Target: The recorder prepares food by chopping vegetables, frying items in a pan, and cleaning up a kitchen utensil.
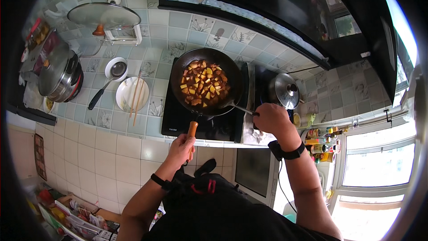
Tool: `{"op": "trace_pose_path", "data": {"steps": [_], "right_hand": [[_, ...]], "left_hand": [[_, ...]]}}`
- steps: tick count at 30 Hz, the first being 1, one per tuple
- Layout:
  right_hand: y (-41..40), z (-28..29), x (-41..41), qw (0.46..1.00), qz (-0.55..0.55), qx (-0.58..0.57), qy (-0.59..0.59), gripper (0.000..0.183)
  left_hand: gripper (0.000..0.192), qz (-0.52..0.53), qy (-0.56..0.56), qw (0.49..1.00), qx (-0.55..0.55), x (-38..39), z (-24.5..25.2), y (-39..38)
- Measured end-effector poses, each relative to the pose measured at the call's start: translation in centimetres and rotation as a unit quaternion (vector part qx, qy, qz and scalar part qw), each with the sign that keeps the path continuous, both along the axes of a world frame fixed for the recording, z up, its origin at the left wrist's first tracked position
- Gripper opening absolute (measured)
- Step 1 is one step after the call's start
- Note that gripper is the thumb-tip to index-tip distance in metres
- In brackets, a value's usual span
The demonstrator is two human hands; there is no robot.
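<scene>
A dark wok (230, 73) stands on a black glass cooktop (174, 117). In it lies a stew of yellow cubes, which look like potato, and brown meat pieces (205, 83) in dark sauce. My left hand (180, 145) is wrapped around the wok's wooden handle (193, 129). With my right hand (272, 118) I grip the dark end of a metal spatula (242, 108). Its blade reaches over the wok's right rim, and its tip is hidden among the food and sauce.
Left on the tiled counter are a patterned plate (122, 95) with chopsticks (135, 95) across it, a ladle (103, 90) resting on a white bowl (108, 68), and a lidded steel pot (60, 77). A smaller lidded pot (284, 90) stands right. Black cabinets (254, 0) overhang the back.
</scene>
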State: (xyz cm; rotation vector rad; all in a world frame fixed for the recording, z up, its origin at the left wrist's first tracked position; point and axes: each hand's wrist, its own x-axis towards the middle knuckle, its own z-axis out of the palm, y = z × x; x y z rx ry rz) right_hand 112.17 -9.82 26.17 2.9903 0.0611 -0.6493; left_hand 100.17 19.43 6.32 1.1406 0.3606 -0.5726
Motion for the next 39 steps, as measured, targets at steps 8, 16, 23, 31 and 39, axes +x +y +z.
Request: {"op": "trace_pose_path", "data": {"steps": [8,16,23,31,39], "right_hand": [[-1.5,-1.1,2.8,0.995,0.044,-0.056,-0.063,0.024],[-0.7,-1.2,4.1,0.992,0.03,-0.08,-0.098,0.024],[-1.8,-6.2,6.2,0.98,-0.057,0.094,-0.169,0.033],[0.4,-11.1,5.8,0.89,-0.239,0.388,-0.032,0.028],[5.6,-14.3,8.0,0.945,-0.133,0.273,-0.125,0.038]], "left_hand": [[0.031,0.001,-0.009,1.0,-0.013,0.2,-1.0,-0.1],[0.03,0.002,-0.004,1.0,-0.016,0.0,-0.5,0.0],[0.03,-0.008,-0.009,1.0,-0.012,0.0,-0.7,0.1],[0.029,0.005,-0.001,1.0,-0.016,-0.1,-0.6,0.4],[0.031,-0.004,0.013,1.0,-0.013,0.1,0.1,0.3]]}}
